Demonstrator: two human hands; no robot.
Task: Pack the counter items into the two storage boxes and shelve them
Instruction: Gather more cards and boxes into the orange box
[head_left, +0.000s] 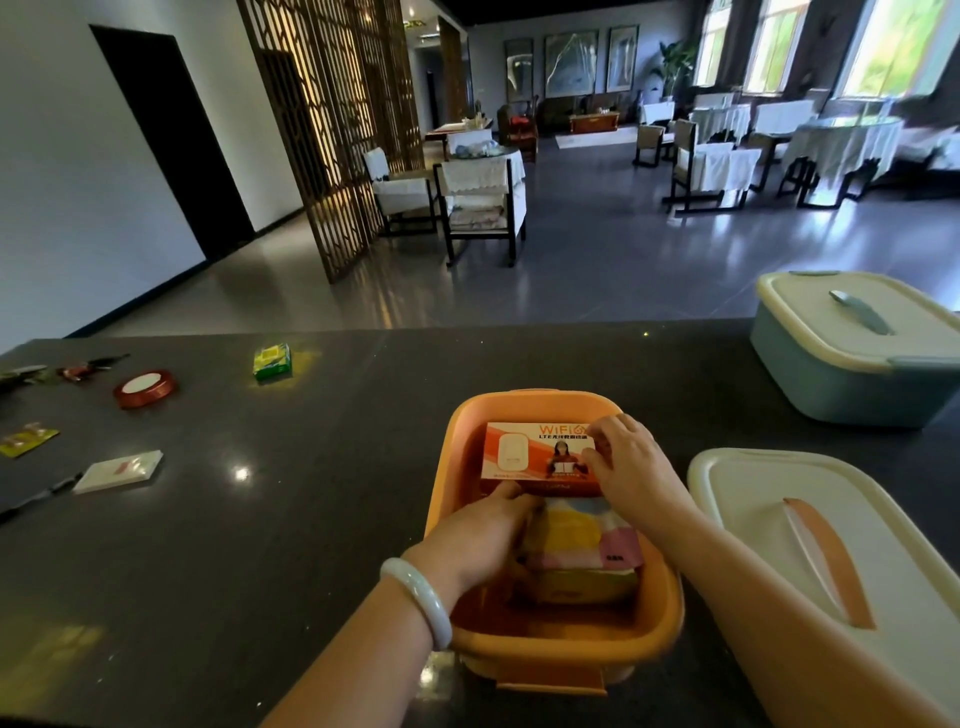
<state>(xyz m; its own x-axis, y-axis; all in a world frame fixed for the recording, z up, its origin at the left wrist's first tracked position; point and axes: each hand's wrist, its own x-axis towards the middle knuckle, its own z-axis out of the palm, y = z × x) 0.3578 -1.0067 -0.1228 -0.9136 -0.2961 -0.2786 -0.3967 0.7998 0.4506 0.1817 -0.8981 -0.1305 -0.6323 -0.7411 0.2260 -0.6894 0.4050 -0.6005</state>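
An open orange storage box (447, 457) stands on the dark counter in front of me. Inside lie an orange WiFi carton (530, 449) at the far end and a pastel tissue pack (582, 540) nearer me. My right hand (631, 467) grips the carton's right end, fingers curled over its edge. My left hand (483, 530) reaches into the box, fingers at the carton's near edge beside the tissue pack. The box's cream lid with an orange handle (810, 551) lies to the right. A closed blue-green storage box (852, 379) stands at the far right.
On the counter to the left lie a green packet (271, 362), a red ribbon spool (146, 387), a white card pack (118, 471), a yellow packet (27, 439), a pen (39, 496) and small dark items (78, 370). A dining room lies beyond the counter.
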